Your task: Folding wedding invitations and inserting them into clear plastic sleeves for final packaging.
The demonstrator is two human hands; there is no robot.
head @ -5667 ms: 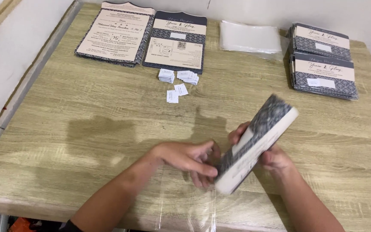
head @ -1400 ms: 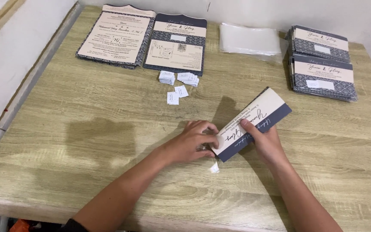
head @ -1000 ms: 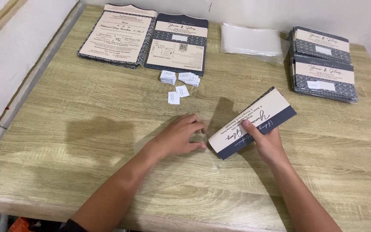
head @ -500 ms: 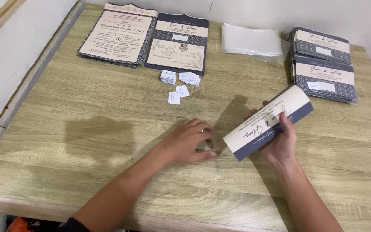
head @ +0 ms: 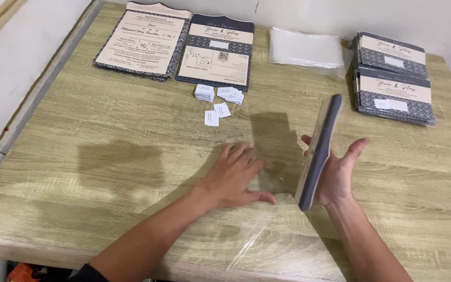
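Note:
My right hand point(head: 340, 172) holds a dark blue and cream invitation card point(head: 319, 151) upright on its edge, lifted off the wooden table point(head: 105, 156). My left hand point(head: 236, 175) lies flat, fingers spread, pressing on a clear plastic sleeve point(head: 259, 219) that lies on the table in front of me. The card stands just to the right of the sleeve and of my left hand.
Two stacks of printed cards point(head: 144, 42) point(head: 217, 49) lie at the far left. Small white labels point(head: 217, 99) are scattered in front of them. A pile of clear sleeves point(head: 304, 49) sits at the far middle. Finished cards point(head: 395, 86) are stacked at the far right.
My right hand has lifted the card off the table and turned it up onto its edge. My left hand has stayed flat on the plastic sleeve.

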